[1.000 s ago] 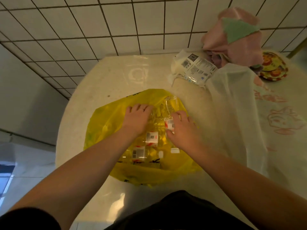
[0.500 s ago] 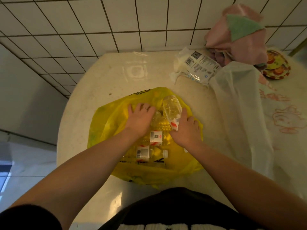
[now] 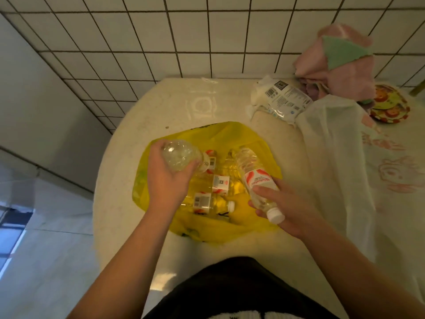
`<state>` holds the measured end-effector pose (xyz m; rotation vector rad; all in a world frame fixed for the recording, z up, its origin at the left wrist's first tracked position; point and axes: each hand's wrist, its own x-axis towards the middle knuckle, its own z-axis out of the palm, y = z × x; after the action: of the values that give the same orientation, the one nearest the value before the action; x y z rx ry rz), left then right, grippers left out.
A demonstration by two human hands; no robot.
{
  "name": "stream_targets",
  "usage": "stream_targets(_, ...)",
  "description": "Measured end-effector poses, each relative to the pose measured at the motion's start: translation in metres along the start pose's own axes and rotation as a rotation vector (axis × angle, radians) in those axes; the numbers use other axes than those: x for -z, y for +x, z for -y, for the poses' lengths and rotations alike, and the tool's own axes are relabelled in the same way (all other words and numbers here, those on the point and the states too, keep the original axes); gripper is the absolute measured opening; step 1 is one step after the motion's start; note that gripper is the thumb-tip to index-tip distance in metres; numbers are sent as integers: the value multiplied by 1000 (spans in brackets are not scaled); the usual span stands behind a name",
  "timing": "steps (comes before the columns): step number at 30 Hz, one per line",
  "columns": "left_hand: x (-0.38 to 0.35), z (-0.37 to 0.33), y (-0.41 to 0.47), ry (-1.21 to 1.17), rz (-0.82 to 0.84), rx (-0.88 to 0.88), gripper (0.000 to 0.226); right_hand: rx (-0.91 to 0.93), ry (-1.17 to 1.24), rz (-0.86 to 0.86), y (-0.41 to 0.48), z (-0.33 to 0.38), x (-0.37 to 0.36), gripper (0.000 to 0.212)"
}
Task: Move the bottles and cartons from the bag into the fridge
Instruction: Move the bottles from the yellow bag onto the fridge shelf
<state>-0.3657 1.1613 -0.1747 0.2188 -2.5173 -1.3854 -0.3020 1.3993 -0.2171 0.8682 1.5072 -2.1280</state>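
Head view: a yellow bag [image 3: 207, 139] lies open on the pale worktop [image 3: 161, 107]. The left hand [image 3: 167, 183] has its fingers curled round a clear bottle [image 3: 179, 155], held over the bag's left side with its base toward the camera. The right hand [image 3: 289, 210] grips a labelled bottle [image 3: 253, 176] over the bag's right side, fingers [image 3: 266, 192] wrapped near its white cap. More bottles [image 3: 202, 201] lie inside the bag. A white packet [image 3: 285, 100] and a pink cloth [image 3: 340, 65] sit farther back.
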Motion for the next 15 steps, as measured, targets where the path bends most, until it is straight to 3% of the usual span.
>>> stream_targets(4, 26, -8, -23, -507, -171, 584, 50, 51, 5, 95, -18, -6, 11, 85)
stream_targets(6, 38, -1, -34, -720, -202, 783, 44, 93, -29, 113, -26, -6, 14, 80)
stream_targets(9, 53, 12, -62, -851, -229, 970, 38, 254, -224, 26, -32, -1, 18, 60)
stream_targets(12, 61, 25, -97, -997, -109, 1095, 17, 413, -382, -59, -31, 5, 15, 41)
stream_targets(15, 70, 37, -128, -1190, 38, 1144, 29, 583, -569, -123, -35, 9, 3, 29)
